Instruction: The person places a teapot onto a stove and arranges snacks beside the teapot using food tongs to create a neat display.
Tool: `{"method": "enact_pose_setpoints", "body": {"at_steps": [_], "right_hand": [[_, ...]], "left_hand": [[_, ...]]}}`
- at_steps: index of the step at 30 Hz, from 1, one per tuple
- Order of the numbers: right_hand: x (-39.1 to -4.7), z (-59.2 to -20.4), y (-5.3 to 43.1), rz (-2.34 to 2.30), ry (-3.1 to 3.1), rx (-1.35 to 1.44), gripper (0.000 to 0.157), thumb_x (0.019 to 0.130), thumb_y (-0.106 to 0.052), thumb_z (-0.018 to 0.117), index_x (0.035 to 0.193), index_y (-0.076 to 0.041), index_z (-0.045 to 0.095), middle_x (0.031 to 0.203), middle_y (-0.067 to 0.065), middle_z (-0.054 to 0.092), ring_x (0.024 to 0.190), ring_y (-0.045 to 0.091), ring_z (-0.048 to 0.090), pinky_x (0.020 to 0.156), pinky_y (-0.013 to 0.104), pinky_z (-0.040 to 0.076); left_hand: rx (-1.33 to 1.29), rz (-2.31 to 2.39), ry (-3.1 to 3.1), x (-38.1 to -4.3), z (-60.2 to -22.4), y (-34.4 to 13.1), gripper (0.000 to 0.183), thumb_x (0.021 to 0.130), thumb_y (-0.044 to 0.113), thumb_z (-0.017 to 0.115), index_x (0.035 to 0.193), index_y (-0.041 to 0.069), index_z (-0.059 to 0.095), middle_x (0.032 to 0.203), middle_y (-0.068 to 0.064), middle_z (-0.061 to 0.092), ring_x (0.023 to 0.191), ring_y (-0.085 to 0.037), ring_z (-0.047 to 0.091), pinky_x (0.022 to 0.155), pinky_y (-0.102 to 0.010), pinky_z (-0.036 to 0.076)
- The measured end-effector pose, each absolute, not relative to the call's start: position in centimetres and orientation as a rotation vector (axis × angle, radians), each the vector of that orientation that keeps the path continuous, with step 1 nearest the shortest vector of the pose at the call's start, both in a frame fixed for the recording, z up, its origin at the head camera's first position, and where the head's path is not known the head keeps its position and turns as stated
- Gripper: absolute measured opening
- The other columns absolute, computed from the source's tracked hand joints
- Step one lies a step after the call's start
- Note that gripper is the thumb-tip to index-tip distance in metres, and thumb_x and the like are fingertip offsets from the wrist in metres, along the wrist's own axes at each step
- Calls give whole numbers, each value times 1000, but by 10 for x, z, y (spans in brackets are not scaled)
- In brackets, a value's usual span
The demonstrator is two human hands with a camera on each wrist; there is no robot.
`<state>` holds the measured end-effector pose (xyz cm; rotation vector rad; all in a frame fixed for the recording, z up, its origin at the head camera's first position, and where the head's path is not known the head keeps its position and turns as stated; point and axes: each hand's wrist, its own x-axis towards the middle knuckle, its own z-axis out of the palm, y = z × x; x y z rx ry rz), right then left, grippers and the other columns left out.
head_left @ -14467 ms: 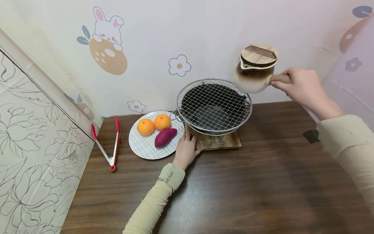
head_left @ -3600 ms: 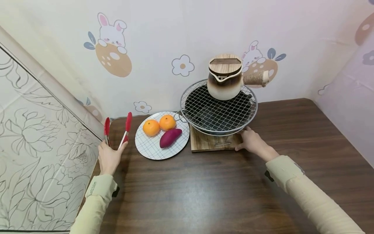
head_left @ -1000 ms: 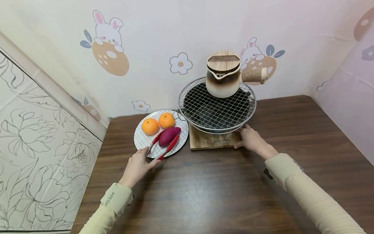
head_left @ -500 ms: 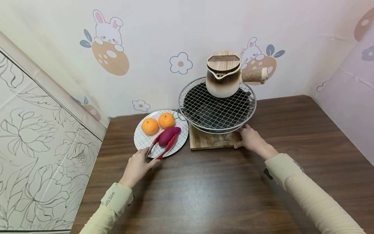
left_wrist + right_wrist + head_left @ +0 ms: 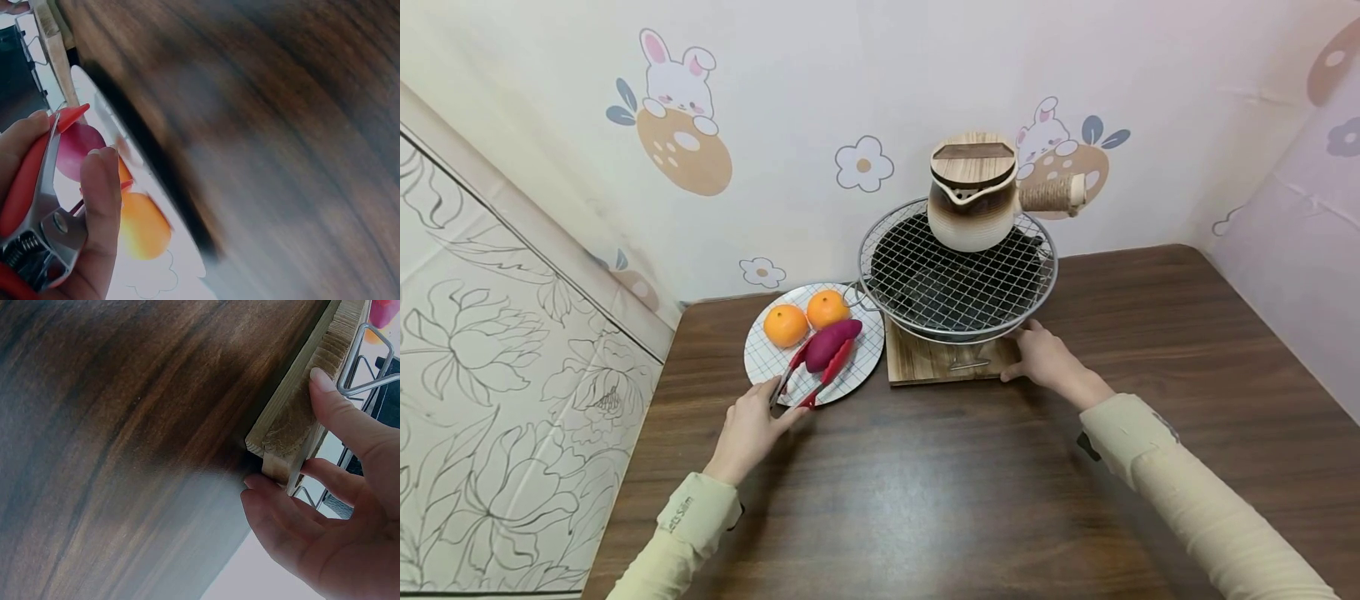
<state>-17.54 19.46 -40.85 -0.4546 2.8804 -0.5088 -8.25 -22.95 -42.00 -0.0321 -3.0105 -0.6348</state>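
My left hand [image 5: 748,429] holds a pair of red-tipped tongs [image 5: 832,372], with their two arms on either side of a purple sweet potato [image 5: 829,348]. The sweet potato is over a round checked plate [image 5: 762,371]; whether it touches the plate I cannot tell. Two oranges [image 5: 786,326] sit on the plate behind it. On the right, my right hand [image 5: 1048,362] grips the front right corner of a wooden board [image 5: 925,362]; in the right wrist view, the thumb [image 5: 337,406] lies along the board's edge and the other fingers are at its corner.
Above the board stands a round grill [image 5: 951,296] with a wire mesh top. A clay teapot [image 5: 972,221] with a wooden lid and cord-wrapped side handle rests on the mesh. A patterned wall hanging [image 5: 790,208] rises behind the dark wooden table [image 5: 880,500].
Earlier, my right hand set the teapot on the grill and moved to the board. My left hand left the board, took the tongs and brought them to the sweet potato; their arms have now narrowed.
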Motion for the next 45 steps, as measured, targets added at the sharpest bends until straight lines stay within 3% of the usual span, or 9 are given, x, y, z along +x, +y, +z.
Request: {"method": "enact_pose_setpoints", "body": {"at_steps": [5,15,23,34,40,45], "right_hand": [[-175,-408,195,-504,2883,-458,83,70,-28,84,135,9,48,127,41,45,111,55,51,87,62,47],[-175,-408,194,-503,2884,-449,81,70,-28,84,134,9,49,128,40,45,112,55,51,88,62,46],[-175,-407,195,-496,2882,-435,84,70,-29,84,135,9,48,129,41,44,112,55,51,88,62,46],[-174,-408,194,-503,2880,-440,83,71,-28,84,135,9,47,126,40,46,110,53,52,87,61,47],[-175,-408,195,-505,2875,-442,84,70,-29,84,135,10,47,126,40,46,110,54,52,86,61,47],[-176,-409,195,-500,2880,-449,84,70,-29,84,135,9,48,125,40,46,110,54,52,86,61,47]], "left_hand": [[-28,-658,-2960,-84,-413,-232,66,80,43,75,130,4,57,120,-19,66,109,-36,65,90,-57,48],[41,-649,-2919,-93,-395,-241,71,82,44,73,134,0,53,103,-18,66,84,-30,63,83,-58,48],[50,-698,-2879,-105,-378,-241,73,83,45,72,137,0,50,121,-23,63,111,-40,61,92,-59,46],[-14,-751,-2795,-123,-352,-229,69,83,51,69,136,11,53,114,-14,66,105,-33,63,88,-56,48],[-54,-771,-2783,-132,-337,-220,65,85,48,69,137,12,52,109,-12,65,94,-29,60,79,-48,48],[-94,-780,-2785,-139,-324,-210,64,86,49,67,137,12,53,115,-12,65,100,-29,61,83,-50,49]]}}
